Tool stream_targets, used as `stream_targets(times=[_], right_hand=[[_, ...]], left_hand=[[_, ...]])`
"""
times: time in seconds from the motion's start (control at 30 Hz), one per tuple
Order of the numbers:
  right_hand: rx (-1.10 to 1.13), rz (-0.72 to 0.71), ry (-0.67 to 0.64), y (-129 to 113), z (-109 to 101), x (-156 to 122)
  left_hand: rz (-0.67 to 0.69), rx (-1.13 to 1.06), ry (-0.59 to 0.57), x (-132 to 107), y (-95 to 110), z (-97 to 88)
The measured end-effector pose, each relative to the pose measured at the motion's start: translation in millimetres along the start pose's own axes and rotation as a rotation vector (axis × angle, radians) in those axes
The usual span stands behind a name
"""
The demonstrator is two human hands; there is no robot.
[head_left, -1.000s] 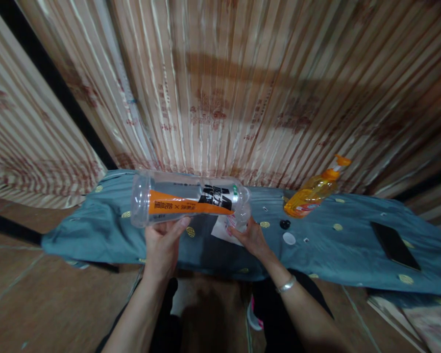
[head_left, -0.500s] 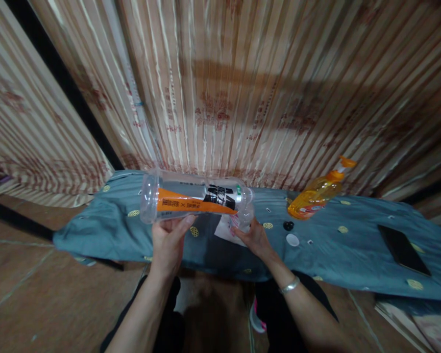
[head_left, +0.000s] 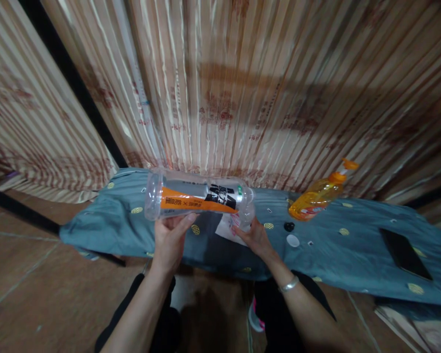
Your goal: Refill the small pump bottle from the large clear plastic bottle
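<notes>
A large clear plastic bottle (head_left: 198,198) with an orange, black and silver label lies on its side in the air, its base to the left. My left hand (head_left: 171,240) grips it from below near the base, thumb along the near side. At the neck end, my right hand (head_left: 257,239), with a silver bangle on the wrist, is closed round a white tissue (head_left: 226,229) with pink marks, against the bottle's shoulder. Part of the right fingers is hidden behind the tissue and bottle.
A blue-green cloth with yellow motifs covers the bench (head_left: 106,230). To the right stand an orange pump bottle (head_left: 312,198), a small black piece (head_left: 289,226), a white disc (head_left: 292,240) and a dark phone-like slab (head_left: 406,253). A pleated curtain (head_left: 220,98) hangs behind; a black pole (head_left: 73,83) slants at left.
Both hands keep their hold on the bottle and tissue. The bottle's base end tips slightly, and the whole view shifts a little to the right.
</notes>
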State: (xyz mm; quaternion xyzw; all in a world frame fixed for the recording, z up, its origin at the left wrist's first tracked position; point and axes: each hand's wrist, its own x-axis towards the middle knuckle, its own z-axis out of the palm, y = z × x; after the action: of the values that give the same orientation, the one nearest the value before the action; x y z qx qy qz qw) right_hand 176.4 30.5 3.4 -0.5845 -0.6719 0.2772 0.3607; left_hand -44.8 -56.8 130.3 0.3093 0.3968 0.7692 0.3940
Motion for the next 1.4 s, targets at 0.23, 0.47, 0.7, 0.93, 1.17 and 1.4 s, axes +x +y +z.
stream_targets(times=[0.23, 0.47, 0.7, 0.93, 1.17, 1.4], right_hand=[[-0.015, 0.006, -0.023, -7.4, -4.9, -0.9], [-0.021, 0.009, -0.018, -5.7, -3.9, -0.5], [-0.009, 0.000, 0.011, -5.4, -2.3, -0.7], [-0.016, 0.031, 0.006, -8.5, -3.0, -1.5], [0.017, -0.007, 0.014, -5.8, -3.0, -1.8], [0.028, -0.023, 0.029, -3.3, -2.2, -1.1]], left_hand=[[-0.006, 0.011, -0.013, 0.4, 0.8, -0.2], [0.003, 0.032, -0.008, 1.0, 2.5, -1.3], [0.010, 0.022, 0.002, 1.0, 5.1, -1.0], [0.003, 0.030, 0.003, 1.4, 5.5, -2.0], [-0.005, 0.037, -0.009, 2.3, 6.4, -1.5], [-0.013, 0.013, -0.002, 6.0, 5.9, -2.4]])
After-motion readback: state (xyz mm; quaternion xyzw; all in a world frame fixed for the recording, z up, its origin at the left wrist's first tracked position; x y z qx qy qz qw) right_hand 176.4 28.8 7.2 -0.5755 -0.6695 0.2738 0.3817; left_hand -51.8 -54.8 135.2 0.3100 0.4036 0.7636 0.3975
